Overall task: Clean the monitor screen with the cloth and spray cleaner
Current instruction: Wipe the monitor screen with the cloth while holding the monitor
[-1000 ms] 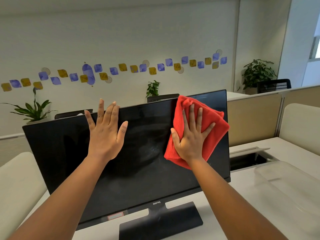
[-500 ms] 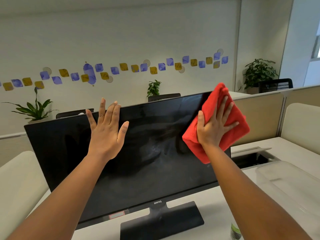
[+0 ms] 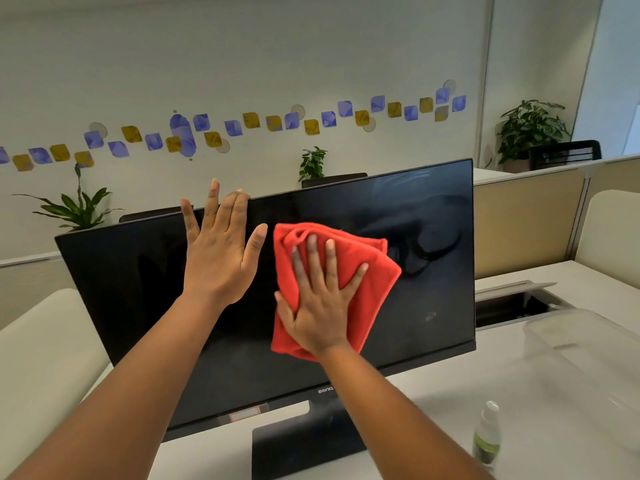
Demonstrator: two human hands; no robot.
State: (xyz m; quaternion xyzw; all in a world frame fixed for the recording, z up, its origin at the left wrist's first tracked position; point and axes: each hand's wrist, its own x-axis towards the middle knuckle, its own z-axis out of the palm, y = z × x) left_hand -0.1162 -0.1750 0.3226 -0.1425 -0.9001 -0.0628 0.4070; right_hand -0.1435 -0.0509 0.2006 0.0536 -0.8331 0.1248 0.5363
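fingers (image 3: 313, 252) spread flat on red cloth (image 3: 367, 271), pressing it to monitor screen (image 3: 415, 306)

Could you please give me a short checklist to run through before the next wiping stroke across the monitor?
1. Cloth under the palm: ok. The right hand lies flat on the red cloth, pressing it against the screen.
2. Monitor steadied: ok. The left hand is open near the top edge.
3. Path to the right side: ok. Nothing lies on that part of the screen.
4. Streaks remaining: not ok. Smears show at upper right.
5. Spray bottle clear of the arm: ok. It stands upright on the desk, beside the right forearm.
6. Cloth dampness: cannot tell.
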